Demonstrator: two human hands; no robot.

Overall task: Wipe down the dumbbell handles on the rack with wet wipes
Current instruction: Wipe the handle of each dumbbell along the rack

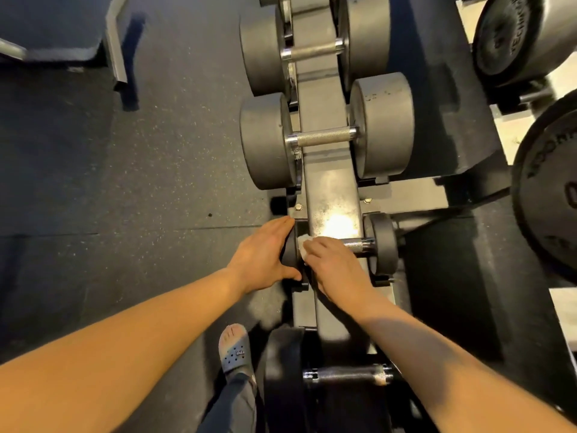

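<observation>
Rack (324, 98): spine runs near to far, dumbbells seated across it.
Large grey dumbbells (384, 126), far: handles bare; wiped or not, cannot tell.
Small black dumbbell (384, 245), mid-rack: item in work.
My left hand (262, 254): fingers and thumb clamped round its left head, steadying.
My right hand (337, 267): fingers curled over handle (356, 244), pinning wet wipe (302, 245) at left end. Right stretch of knurl exposed, judged outstanding.
Near handle (346, 375): status unknown.

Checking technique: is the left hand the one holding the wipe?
No, the wipe is under the right hand on the handle, while the left hand holds the dumbbell's head.
</observation>
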